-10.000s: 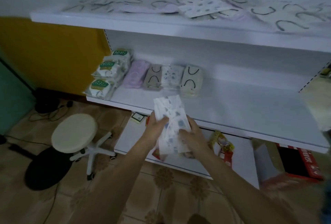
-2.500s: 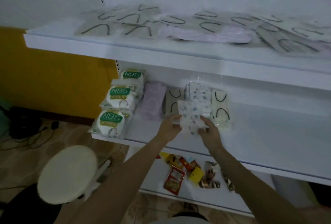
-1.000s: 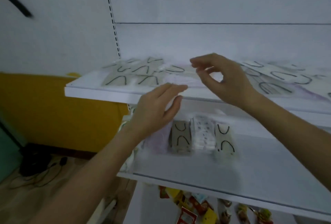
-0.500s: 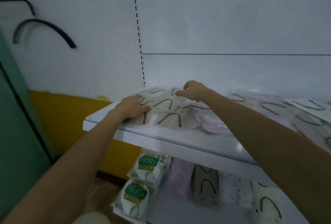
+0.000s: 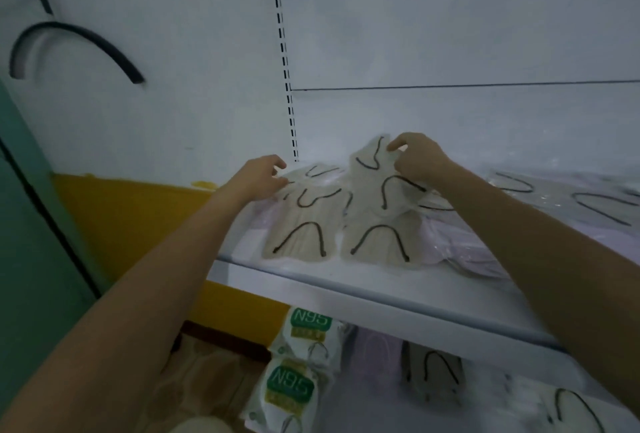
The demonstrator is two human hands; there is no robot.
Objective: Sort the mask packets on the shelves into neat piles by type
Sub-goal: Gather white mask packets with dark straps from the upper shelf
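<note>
Several piles are already formed on the lower shelf point(image 5: 374, 415): N95 packets point(image 5: 290, 389) are stacked at its left, followed by a lilac pile point(image 5: 375, 349), a beige pile point(image 5: 433, 372) with black ear loops, and further packets partly cut off at the right. On the upper shelf point(image 5: 346, 290) the sorting is judged to be far from complete. Beige packets are spread loosely and overlapped near the front edge, lilac packets point(image 5: 460, 249) are seen beneath and beside them, and more looped packets are scattered toward the right. The raised beige packet point(image 5: 372, 166) is pinched at its top corner between thumb and fingertips of the right hand point(image 5: 415, 159), so that its far end is tilted up off the heap. The grip of the left hand point(image 5: 261, 174) is curled, and the far edge of a flat beige packet point(image 5: 301, 187) appears to be pinched in it, although that contact is slightly blurred.
</note>
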